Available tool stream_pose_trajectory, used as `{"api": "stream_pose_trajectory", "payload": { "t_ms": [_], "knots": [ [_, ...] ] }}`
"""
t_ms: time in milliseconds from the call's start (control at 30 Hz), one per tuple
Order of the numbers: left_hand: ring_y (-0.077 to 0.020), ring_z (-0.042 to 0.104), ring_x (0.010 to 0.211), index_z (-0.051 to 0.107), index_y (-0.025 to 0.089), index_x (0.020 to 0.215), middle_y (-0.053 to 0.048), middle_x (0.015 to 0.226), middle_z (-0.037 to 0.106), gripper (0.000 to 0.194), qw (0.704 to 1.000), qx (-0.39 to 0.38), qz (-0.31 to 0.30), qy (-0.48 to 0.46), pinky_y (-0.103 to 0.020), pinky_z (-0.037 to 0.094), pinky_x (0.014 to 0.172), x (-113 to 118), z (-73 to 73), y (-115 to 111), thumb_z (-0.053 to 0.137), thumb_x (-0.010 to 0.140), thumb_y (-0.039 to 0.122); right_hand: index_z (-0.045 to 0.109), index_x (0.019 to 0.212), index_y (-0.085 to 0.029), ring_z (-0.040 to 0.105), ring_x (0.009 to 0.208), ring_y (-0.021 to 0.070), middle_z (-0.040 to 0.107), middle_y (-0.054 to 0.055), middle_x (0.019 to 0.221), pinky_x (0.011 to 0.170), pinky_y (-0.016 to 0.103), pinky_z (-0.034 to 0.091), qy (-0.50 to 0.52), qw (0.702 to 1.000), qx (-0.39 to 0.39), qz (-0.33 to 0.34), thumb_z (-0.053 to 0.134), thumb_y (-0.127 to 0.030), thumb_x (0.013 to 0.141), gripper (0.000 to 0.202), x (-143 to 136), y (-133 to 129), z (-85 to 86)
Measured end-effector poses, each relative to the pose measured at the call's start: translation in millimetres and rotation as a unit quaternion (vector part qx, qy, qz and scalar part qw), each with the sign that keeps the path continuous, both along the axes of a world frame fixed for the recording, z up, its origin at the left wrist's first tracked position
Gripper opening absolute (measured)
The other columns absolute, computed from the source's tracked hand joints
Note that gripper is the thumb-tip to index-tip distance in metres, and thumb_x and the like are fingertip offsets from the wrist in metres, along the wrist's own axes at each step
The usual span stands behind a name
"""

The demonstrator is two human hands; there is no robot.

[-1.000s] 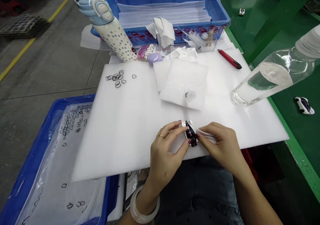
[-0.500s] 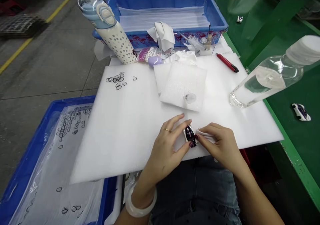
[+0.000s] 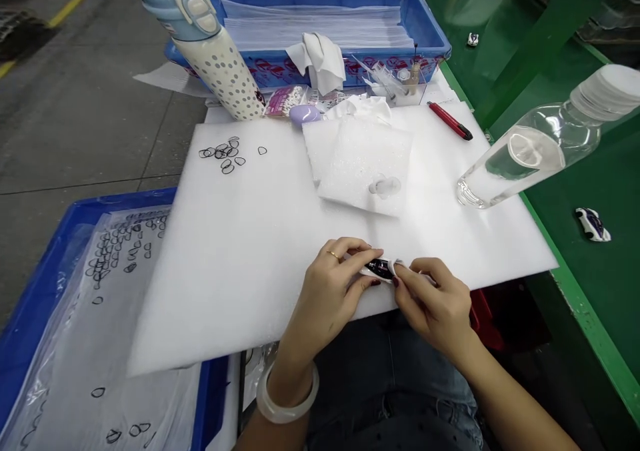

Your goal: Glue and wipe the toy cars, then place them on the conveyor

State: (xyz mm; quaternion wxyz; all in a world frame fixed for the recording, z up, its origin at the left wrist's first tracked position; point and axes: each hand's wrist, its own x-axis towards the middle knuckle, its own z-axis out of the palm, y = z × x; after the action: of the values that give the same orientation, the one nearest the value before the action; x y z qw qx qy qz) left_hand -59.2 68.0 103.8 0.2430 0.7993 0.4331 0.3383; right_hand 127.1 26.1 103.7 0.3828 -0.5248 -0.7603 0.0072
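Note:
Between thumb and fingers, my left hand (image 3: 333,281) grips a small toy car (image 3: 379,268), white with a glossy dark top. My right hand (image 3: 435,297) pinches a folded white cloth (image 3: 395,265), its edge pressed against the car's right end. Fingers hide part of both. The car is held low over the near edge of a white foam sheet (image 3: 240,257). Beyond the hands lie smaller foam pieces (image 3: 350,151) with a small clear cap-like piece (image 3: 385,186) on top. Several thin black rings (image 3: 220,152) rest on the sheet's far left.
A dotted bottle (image 3: 225,71) leans by a blue bin (image 3: 425,57) at the back. At right stand a clear bottle (image 3: 525,151) and a red cutter knife (image 3: 450,121). Another toy car (image 3: 593,225) sits on the green surface (image 3: 565,204). A blue tray (image 3: 60,237) holds more rings, lower left.
The toy car has turned from nearly upright to lying sideways in my left hand. The cloth now folds over its right end. The camera view has shifted slightly.

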Motion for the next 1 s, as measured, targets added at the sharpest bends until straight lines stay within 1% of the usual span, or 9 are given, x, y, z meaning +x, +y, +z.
{"api": "stream_pose_trajectory", "payload": {
  "t_ms": [233, 300, 433, 567, 633, 700, 767, 867, 1000],
  "knots": [
    [-0.0202, 0.063, 0.1, 0.071, 0.018, 0.117, -0.006, 0.107, 0.068, 0.03, 1.0, -0.009, -0.001, -0.005, -0.036, 0.059, 0.086, 0.7, 1.2, 0.3, 0.066, 0.089, 0.007, 0.074, 0.1, -0.016, 0.06, 0.059, 0.0118, 0.067, 0.005, 0.076, 0.049, 0.023, 0.048, -0.06, 0.986, -0.028, 0.152, 0.054, -0.014, 0.095, 0.02, 16.1, 3.4, 22.5],
    [-0.0203, 0.063, 0.1, 0.071, 0.019, 0.117, -0.006, 0.108, 0.068, 0.029, 1.0, -0.012, 0.001, -0.006, -0.037, 0.059, 0.087, 0.0, 0.9, 0.2, 0.067, 0.089, 0.011, 0.073, 0.107, -0.021, 0.064, 0.068, 0.0149, 0.069, 0.006, 0.084, 0.058, 0.026, 0.052, -0.084, 0.99, -0.026, 0.108, 0.054, -0.016, 0.096, 0.022, 34.2, 16.0, 36.4],
    [-0.0226, 0.064, 0.11, 0.066, 0.024, 0.128, -0.007, 0.118, 0.067, 0.034, 0.999, -0.033, 0.011, -0.022, -0.039, 0.058, 0.093, -5.0, 1.1, 0.3, 0.066, 0.095, 0.028, 0.068, 0.124, -0.024, 0.065, 0.097, 0.0301, 0.072, 0.012, 0.104, 0.086, 0.049, 0.051, -0.132, 0.988, -0.003, -0.074, 0.062, -0.025, 0.094, 0.03, 40.9, 35.7, 48.6],
    [-0.0222, 0.065, 0.112, 0.065, 0.027, 0.129, -0.006, 0.121, 0.068, 0.033, 0.997, -0.035, 0.043, -0.047, -0.036, 0.056, 0.095, -12.3, 0.1, -2.9, 0.055, 0.1, 0.04, 0.047, 0.146, -0.016, 0.065, 0.094, 0.0275, 0.073, 0.012, 0.106, 0.082, 0.044, 0.053, -0.054, 0.987, -0.127, 0.078, 0.06, -0.026, 0.093, 0.055, 5.7, 22.5, 34.4],
    [-0.0232, 0.066, 0.111, 0.068, 0.029, 0.125, -0.004, 0.121, 0.068, 0.032, 0.997, -0.028, 0.063, -0.025, -0.036, 0.055, 0.094, -14.6, -1.1, -4.9, 0.056, 0.099, 0.043, 0.042, 0.149, -0.017, 0.065, 0.091, 0.0255, 0.073, 0.011, 0.105, 0.081, 0.042, 0.054, -0.04, 0.981, -0.162, 0.102, 0.055, -0.022, 0.095, 0.056, 6.8, 13.7, 26.6],
    [-0.0234, 0.067, 0.108, 0.07, 0.032, 0.121, -0.002, 0.12, 0.069, 0.031, 0.997, -0.022, 0.08, -0.008, -0.032, 0.056, 0.084, -15.2, -2.1, -5.7, 0.058, 0.097, 0.047, 0.044, 0.148, -0.021, 0.066, 0.093, 0.0244, 0.073, 0.01, 0.108, 0.083, 0.041, 0.054, -0.011, 0.988, -0.147, 0.032, 0.056, -0.023, 0.094, 0.056, 37.0, 5.9, 22.5],
    [-0.023, 0.068, 0.103, 0.072, 0.034, 0.117, 0.0, 0.117, 0.07, 0.031, 0.996, -0.025, 0.087, -0.003, -0.027, 0.055, 0.063, -14.3, -2.5, -5.5, 0.059, 0.095, 0.051, 0.049, 0.144, -0.024, 0.068, 0.094, 0.0235, 0.072, 0.009, 0.112, 0.085, 0.04, 0.055, 0.021, 0.987, -0.106, -0.119, 0.062, -0.025, 0.091, 0.055, 91.9, -4.4, 20.4],
    [-0.0225, 0.068, 0.096, 0.073, 0.036, 0.112, 0.001, 0.114, 0.072, 0.031, 0.996, -0.027, 0.09, 0.005, -0.024, 0.046, 0.044, -12.1, -2.6, -5.5, 0.059, 0.092, 0.055, 0.059, 0.131, -0.019, 0.068, 0.08, 0.0219, 0.074, 0.01, 0.101, 0.074, 0.036, 0.054, -0.013, 0.933, -0.061, -0.355, 0.067, -0.027, 0.084, 0.048, 185.7, -22.9, 13.2],
    [-0.0231, 0.069, 0.094, 0.073, 0.038, 0.111, 0.002, 0.117, 0.073, 0.029, 0.994, -0.027, 0.104, 0.028, -0.024, 0.05, 0.046, -11.3, -3.5, -6.0, 0.058, 0.092, 0.056, 0.07, 0.112, -0.014, 0.068, 0.074, 0.0181, 0.075, 0.014, 0.089, 0.059, 0.026, 0.044, -0.086, 0.903, -0.083, -0.413, 0.067, -0.031, 0.085, 0.031, 266.2, -31.7, -0.7]
  ]
}}
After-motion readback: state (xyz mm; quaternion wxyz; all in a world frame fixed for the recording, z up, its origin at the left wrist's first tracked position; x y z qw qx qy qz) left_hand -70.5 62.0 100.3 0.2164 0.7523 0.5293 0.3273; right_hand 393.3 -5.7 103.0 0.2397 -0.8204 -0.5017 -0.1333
